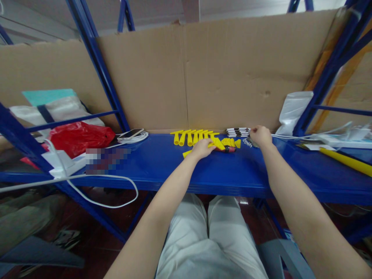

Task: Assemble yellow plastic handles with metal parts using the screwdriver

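My left hand (202,149) is closed around a yellow plastic piece (217,144) above the blue shelf. Just beyond it, several yellow funnel-like plastic parts (190,138) stand in a row. Small yellow pieces (228,142) lie to its right, beside a tool with a black and red handle (230,149), partly hidden. My right hand (260,136) has its fingers drawn together over a small pile of metal bits (247,142), which look like screws. What those fingers hold, if anything, cannot be made out. A stack of white and black items (236,132) sits left of it.
Cardboard (232,73) walls off the back of the blue shelf (162,166). Leftward are a phone (130,134) on a coiled white cable, a red plastic bag (78,136) and a power strip. A silver pouch (295,112) leans by the right post; a yellow bar (348,161) lies near it.
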The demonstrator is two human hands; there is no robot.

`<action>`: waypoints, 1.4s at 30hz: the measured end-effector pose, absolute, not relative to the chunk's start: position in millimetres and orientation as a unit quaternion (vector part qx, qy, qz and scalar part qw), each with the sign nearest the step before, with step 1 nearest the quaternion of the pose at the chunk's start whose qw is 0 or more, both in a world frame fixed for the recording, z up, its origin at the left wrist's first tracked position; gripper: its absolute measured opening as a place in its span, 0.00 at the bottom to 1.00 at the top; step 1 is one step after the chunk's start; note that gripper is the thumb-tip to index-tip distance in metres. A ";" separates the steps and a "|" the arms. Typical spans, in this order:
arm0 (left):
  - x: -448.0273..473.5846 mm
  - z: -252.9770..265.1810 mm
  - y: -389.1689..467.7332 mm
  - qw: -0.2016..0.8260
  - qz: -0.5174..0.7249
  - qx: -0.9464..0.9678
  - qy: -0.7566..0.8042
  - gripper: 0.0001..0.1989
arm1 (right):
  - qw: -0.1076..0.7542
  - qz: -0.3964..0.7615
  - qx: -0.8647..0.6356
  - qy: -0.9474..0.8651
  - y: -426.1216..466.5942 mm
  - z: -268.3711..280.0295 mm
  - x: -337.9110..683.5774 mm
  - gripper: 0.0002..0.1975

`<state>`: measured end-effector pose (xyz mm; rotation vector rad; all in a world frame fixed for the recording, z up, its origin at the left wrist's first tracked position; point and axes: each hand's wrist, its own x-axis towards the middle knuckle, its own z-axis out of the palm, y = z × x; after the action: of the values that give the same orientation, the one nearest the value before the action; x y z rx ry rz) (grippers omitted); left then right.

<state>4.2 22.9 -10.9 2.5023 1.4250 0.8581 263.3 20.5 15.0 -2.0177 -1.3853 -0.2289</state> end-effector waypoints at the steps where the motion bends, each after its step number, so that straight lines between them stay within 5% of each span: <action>1: 4.1 -10.5 22.3 0.065 0.277 0.832 0.475 0.13 | 0.320 -0.076 -0.798 -0.505 20.1 12.7 269.3 0.15; 6: 3.3 -9.6 20.9 0.050 0.266 0.836 0.478 0.15 | 0.244 -0.006 -0.868 -0.433 21.8 -2.9 280.1 0.29; 13: 4.1 -11.4 22.9 0.048 0.266 0.837 0.476 0.16 | 0.254 0.011 -0.885 -0.389 17.9 -9.5 282.5 0.41; 33: 4.9 -11.2 23.0 0.047 0.265 0.842 0.468 0.15 | 0.239 -0.021 -0.878 -0.414 20.1 -6.3 271.4 0.28; 42: 4.4 -8.8 21.4 0.041 0.259 0.825 0.500 0.15 | 0.366 -0.038 -0.810 -0.456 21.9 9.1 260.4 0.08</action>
<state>4.4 21.4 -8.8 2.5254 1.5319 0.7941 260.4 21.9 9.1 -2.0819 -1.1722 -0.0984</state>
